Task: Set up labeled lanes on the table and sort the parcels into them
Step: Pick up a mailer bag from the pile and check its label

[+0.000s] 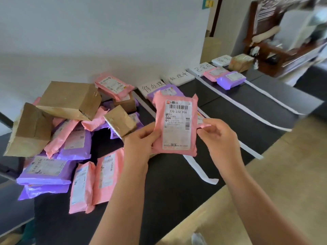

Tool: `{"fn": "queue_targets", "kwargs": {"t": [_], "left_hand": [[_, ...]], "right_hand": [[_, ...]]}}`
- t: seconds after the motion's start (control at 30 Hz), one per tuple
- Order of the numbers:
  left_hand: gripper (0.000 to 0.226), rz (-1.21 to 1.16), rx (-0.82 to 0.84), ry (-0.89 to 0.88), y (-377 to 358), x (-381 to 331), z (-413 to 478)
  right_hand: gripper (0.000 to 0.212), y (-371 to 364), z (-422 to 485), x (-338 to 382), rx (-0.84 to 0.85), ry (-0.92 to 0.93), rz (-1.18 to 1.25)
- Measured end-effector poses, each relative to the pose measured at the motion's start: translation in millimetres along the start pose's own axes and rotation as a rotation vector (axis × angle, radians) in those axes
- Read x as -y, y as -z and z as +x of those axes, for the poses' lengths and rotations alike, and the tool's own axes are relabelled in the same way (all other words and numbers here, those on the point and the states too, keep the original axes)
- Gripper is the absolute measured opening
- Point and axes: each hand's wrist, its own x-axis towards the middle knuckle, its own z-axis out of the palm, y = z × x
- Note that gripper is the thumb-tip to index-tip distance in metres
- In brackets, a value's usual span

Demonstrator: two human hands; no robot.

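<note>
Pink parcel: you held it upright above the table, printed label toward you, in front of the first lane and clear of the surface.

Left hand: gripped the parcel's lower left edge.

Right hand: thumb and fingers pinched the right edge about halfway up.

Strips: white, laid across the dark table to mark the lanes.

Cards: four, white, handwritten, set along the far edge by the wall, one heading each lane.

First-lane parcel: purple, lay just below the nearest card, partly behind the one you held.

Third-lane parcels: one pink, one purple, side by side and touching.

Box: brown, taped, sat in the farthest lane beside its card.

Second lane: partly hidden behind your parcel; what it held could not be told.

Pile: pink and purple parcels with several brown cartons, heaped at the left end, unsorted.

Progress, as a judgement: lanes and labels looked finished, a handful of parcels were placed, and most of the sorting was left. You appeared to be reading this label to choose its lane.
</note>
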Motion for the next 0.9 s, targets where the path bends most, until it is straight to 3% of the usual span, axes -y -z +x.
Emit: {"fn": "queue_targets", "kwargs": {"t": [0.13, 0.3, 0.53, 0.73, 0.9], "left_hand": [[0.009, 0.252, 0.04, -0.124, -38, 2, -8], [0.016, 0.401, 0.093, -0.173, -97, -3, -31], [0.014, 0.449, 0.063, -0.263, -202, -3, -57], [0.007, 0.554, -0.002, -0.361, -282, 15, -55], [0.057, 0.423, -0.075, -0.172, -330, 24, -48]], "right_hand": [[0.03, 40, 10, -17, -0.11, 0.072, -0.122], [0.045, 94, 32, -38, -0.105, 0.245, -0.328], [0.018, 188, 69, -87, -0.111, 0.24, -0.275], [0.013, 254, 93, -122, -0.156, 0.148, -0.223], [0.015, 289, 123, -148, -0.287, 0.058, -0.106]]}}
